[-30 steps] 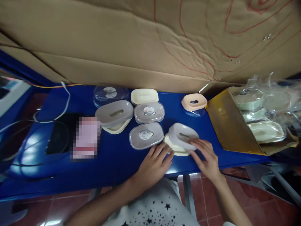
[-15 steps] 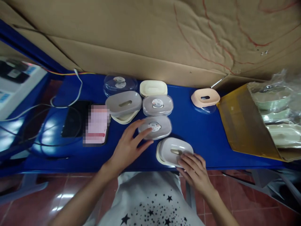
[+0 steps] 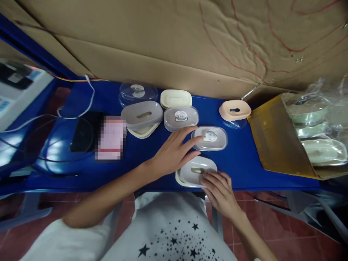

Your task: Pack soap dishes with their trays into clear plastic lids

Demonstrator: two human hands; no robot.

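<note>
The spread fingers of my left hand (image 3: 178, 148) touch the left part of a clear oval lid (image 3: 217, 139) with a round sticker. Just in front of that lid, a grey soap dish (image 3: 190, 165) with a slot in its middle rests on a cream base (image 3: 181, 180) at the table's front edge. My right hand (image 3: 219, 190) grips the near right side of the grey dish, fingers over its rim, thumb low at the front. Behind my left hand lies a stickered dish under a clear lid (image 3: 175, 123).
Farther left are another grey slotted dish (image 3: 133, 111), a clear lid (image 3: 125, 95) and a cream dish (image 3: 176, 95). At the right, a peach dish (image 3: 225, 106) stands beside a cardboard box (image 3: 268, 145) of bagged dishes. A phone (image 3: 110, 139) and cables lie left on the blue table (image 3: 152, 181).
My left hand has slid to the right, and the stickered lid has moved right with it, now behind the grey dish. My right hand stays on the grey dish.
</note>
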